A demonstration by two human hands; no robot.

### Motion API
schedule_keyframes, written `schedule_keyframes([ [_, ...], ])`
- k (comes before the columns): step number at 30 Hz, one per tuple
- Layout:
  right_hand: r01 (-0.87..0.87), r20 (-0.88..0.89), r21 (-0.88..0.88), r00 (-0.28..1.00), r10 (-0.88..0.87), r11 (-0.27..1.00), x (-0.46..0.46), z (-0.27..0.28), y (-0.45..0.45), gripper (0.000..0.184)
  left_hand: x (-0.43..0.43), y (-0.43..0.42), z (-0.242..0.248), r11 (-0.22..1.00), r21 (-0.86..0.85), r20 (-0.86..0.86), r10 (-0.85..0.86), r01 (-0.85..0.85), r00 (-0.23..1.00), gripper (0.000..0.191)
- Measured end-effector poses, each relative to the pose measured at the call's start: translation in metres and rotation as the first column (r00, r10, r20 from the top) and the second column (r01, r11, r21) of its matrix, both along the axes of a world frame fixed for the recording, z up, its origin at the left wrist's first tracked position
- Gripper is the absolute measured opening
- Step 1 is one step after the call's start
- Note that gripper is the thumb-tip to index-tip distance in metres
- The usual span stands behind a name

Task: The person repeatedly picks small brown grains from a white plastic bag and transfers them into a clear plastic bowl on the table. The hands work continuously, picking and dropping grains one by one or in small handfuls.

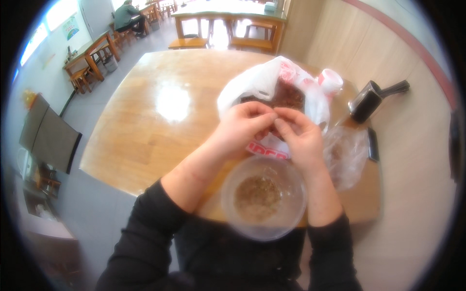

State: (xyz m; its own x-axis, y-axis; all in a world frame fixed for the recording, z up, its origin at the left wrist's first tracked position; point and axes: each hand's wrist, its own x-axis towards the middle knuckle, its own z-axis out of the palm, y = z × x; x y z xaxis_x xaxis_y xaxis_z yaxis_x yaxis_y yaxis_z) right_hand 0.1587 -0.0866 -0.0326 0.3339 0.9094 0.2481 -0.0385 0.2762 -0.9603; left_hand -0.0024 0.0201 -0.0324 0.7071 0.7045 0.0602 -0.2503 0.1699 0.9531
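My left hand (248, 122) and my right hand (299, 131) meet fingertip to fingertip over an opened white plastic bag (251, 82) with red print. Thumbs and forefingers of both hands are pinched together; whatever lies between them is too small or hidden to make out. Inside the bag shows a heap of dark reddish-brown pieces (289, 95), partly covered by my hands. Nearer my body, between my forearms, a translucent plastic bowl (264, 232) stands at the table's front edge, with small brownish bits (257, 196) at its bottom.
Right of the bag are a white-and-red paper cup (330, 80), a crumpled clear plastic bag (346, 156), a dark phone (373, 144) and a black holder (366, 102) with dark chopsticks beside the wall. The wooden table (145, 145) extends left. A person (127, 17) sits at a far table.
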Motion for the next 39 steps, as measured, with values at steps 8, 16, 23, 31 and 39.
schedule_keyframes([
  [8, 0.010, 0.075, 0.037, 0.997, -0.013, 0.999, 0.001, 0.000, -0.002, 0.015, -0.001, 0.000, 0.004, 0.999, -0.031, -0.066, -0.047, 0.045, 0.997, 0.015],
  [16, -0.069, 0.039, -0.008, 0.997, 0.069, 0.998, 0.013, 0.023, -0.017, 0.015, -0.010, 0.016, 0.005, 0.956, -0.269, 0.119, -0.087, 0.116, 0.989, 0.008],
  [23, -0.473, 0.607, 0.045, 0.712, 0.352, 0.880, 0.025, 0.049, -0.042, 0.012, -0.008, 0.027, -0.001, 0.940, -0.341, 0.181, 0.075, -0.009, 0.981, 0.016],
  [31, 0.125, 0.333, 0.062, 0.933, -0.139, 0.990, 0.030, 0.032, -0.027, 0.014, -0.006, 0.028, -0.003, 0.924, -0.381, 0.167, 0.057, 0.011, 0.984, 0.026],
  [39, 0.255, 0.846, 0.333, 0.344, -0.407, 0.908, 0.041, -0.010, 0.012, 0.007, -0.003, 0.021, -0.009, 0.943, -0.331, 0.004, 0.027, -0.024, 1.000, 0.033],
])
